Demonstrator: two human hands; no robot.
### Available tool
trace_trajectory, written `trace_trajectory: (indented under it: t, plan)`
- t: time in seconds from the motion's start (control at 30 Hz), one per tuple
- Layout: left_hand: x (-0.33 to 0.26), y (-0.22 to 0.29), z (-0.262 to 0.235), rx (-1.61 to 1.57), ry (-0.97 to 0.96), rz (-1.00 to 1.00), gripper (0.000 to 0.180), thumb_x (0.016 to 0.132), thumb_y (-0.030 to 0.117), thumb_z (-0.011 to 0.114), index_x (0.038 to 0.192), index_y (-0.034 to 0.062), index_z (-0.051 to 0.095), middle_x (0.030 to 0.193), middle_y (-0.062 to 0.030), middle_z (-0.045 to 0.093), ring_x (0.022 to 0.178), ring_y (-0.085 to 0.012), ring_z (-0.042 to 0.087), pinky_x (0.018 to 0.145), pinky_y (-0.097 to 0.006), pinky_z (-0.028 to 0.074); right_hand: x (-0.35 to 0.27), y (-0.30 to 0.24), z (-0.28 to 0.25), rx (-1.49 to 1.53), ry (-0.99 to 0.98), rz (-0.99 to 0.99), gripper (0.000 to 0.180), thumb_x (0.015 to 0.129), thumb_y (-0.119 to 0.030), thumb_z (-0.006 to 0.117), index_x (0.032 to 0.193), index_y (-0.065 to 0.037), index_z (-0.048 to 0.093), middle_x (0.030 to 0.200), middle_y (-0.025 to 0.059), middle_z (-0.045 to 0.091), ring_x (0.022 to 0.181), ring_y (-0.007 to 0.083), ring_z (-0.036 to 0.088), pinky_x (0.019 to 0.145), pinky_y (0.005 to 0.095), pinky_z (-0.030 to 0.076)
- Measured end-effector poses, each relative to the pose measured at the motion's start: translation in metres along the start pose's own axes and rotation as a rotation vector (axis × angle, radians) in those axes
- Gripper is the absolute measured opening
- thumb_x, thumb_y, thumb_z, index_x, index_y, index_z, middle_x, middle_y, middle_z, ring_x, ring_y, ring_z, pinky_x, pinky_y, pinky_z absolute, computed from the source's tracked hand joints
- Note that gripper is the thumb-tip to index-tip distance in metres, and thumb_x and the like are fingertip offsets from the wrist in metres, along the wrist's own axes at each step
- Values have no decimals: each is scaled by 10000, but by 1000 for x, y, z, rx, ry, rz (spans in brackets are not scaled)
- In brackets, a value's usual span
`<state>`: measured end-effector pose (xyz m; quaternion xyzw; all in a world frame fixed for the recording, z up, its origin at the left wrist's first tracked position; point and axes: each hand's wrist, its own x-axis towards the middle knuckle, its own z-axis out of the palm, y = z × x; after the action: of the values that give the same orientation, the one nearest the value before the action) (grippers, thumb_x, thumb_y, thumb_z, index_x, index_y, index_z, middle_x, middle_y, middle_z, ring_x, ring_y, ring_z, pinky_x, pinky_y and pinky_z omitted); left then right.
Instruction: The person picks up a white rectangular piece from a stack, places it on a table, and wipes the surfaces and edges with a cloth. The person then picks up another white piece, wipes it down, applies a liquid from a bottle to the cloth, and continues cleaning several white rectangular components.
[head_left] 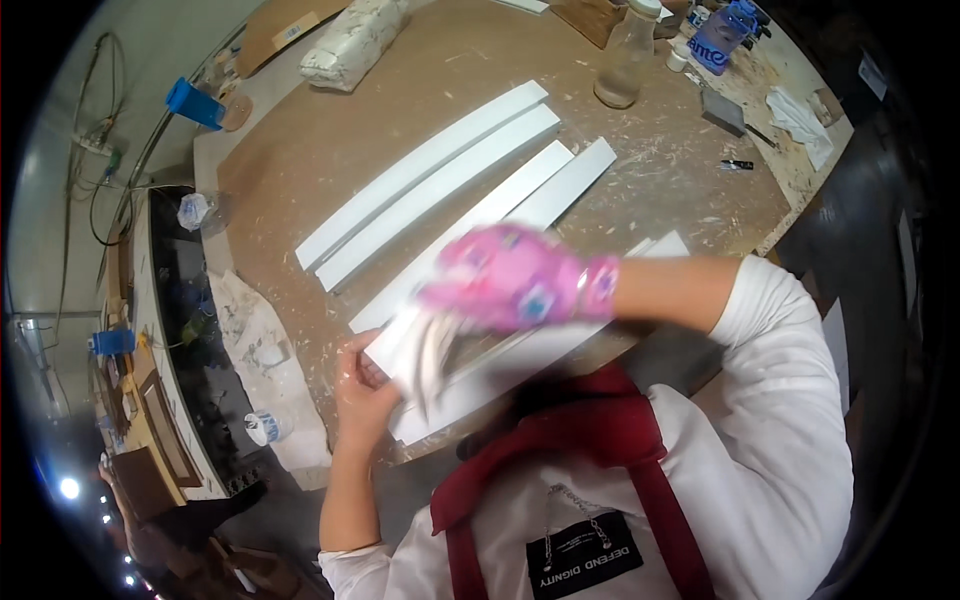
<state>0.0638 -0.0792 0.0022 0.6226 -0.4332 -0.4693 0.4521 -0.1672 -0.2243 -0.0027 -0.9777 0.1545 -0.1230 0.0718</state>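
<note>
table (690,205): one gloved hand (517,278), one held cloth (432,362)

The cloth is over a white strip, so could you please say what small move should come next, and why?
Perhaps draw the cloth along the white strip: the gloved right hand holds it there, while the bare left hand grips the strip's end.

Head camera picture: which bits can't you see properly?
All in the head view:
Gloved right hand: blur hides its fingers.
Pale cloth: blurred, edges smeared.
White strip beyond the hand: its near end is covered by that hand.
Brown cardboard: cut off by the top edge.
Small dark thing near the grey block: too small to name.
</note>
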Motion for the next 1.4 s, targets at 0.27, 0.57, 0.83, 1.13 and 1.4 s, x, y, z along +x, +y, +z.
trace_trajectory:
  t: [0.27,0.57,0.83,1.13,1.4]
  plan:
    - [12,-3,-3,28,10,-80,490,769,-80,659,1201,22,453,1065,-111,590,982,-158,591,829,-264,494,-172,225,17,84,-154,868,340,897,-201,498,1222,-109,536,1090,114,626,995,269,595,905,380,449]
    - [8,6,-6,202,110,-92,467,727,-14,731,1146,15,525,1068,-98,594,983,-166,588,847,-285,477,10,30,-32,176,168,45,301,890,-263,507,1167,-159,559,1062,70,616,990,246,592,860,395,489]
    - [-15,6,-11,127,129,-6,469,711,-58,692,1136,-1,503,1075,-101,562,1012,-177,568,886,-297,461,-88,141,-6,-219,-36,457,272,898,-309,491,1085,-133,583,1020,121,624,973,282,605,853,382,503]
    - [18,9,-38,117,11,-377,455,958,399,392,977,-10,591,740,-101,627,632,-171,613,587,-270,491,-41,84,-10,0,68,68,603,793,-309,624,1301,-39,443,1156,202,530,1097,373,502,950,440,399]
    - [19,-12,-26,-341,51,-535,541,971,411,410,1197,-79,454,1020,-205,616,826,-261,667,677,-283,569,-28,94,-39,169,-223,227,582,839,-348,587,1330,-80,426,1230,167,500,1163,337,465,1010,402,361]
